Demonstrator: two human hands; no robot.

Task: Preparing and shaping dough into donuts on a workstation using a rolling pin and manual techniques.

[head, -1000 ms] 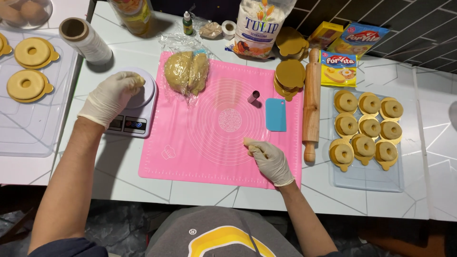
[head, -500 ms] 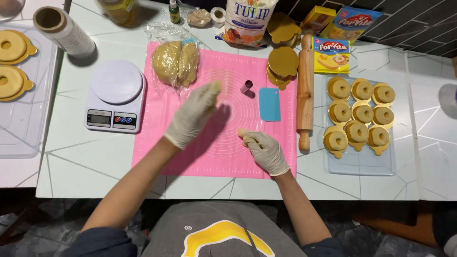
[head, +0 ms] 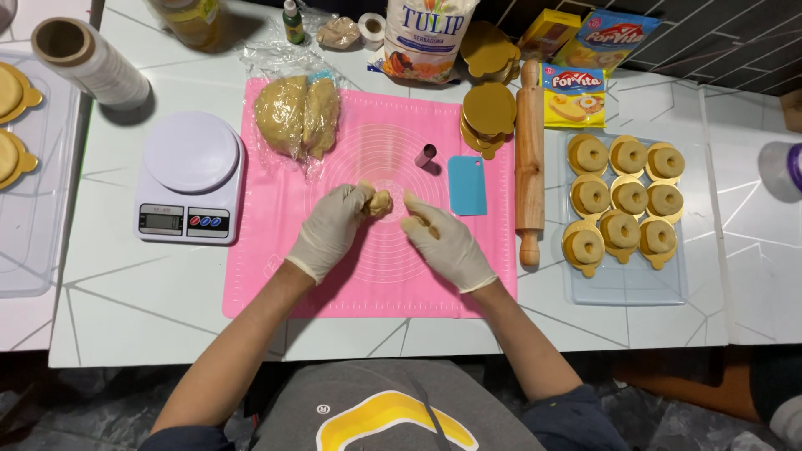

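While shaped rounds on gold bases (head: 17,125) wait at far left beside the empty kitchen scale (head: 190,175), the bagged dough (head: 296,117) remains largely unused. At the pink mat's (head: 276,267) centre, my left hand (head: 334,230) pinches a small dough piece (head: 380,203); my right hand (head: 443,238) curls around another bit. Nine finished rings fill the tray (head: 626,288) at right.

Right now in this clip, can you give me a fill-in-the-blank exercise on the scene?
1. The left hand holds a small piece of ____.
2. The silicone mat under both hands is ____.
3. The wooden rolling pin lies just right of the blue ____.
4. The kitchen scale sits ____ of the mat.

Missing words: dough; pink; scraper; left
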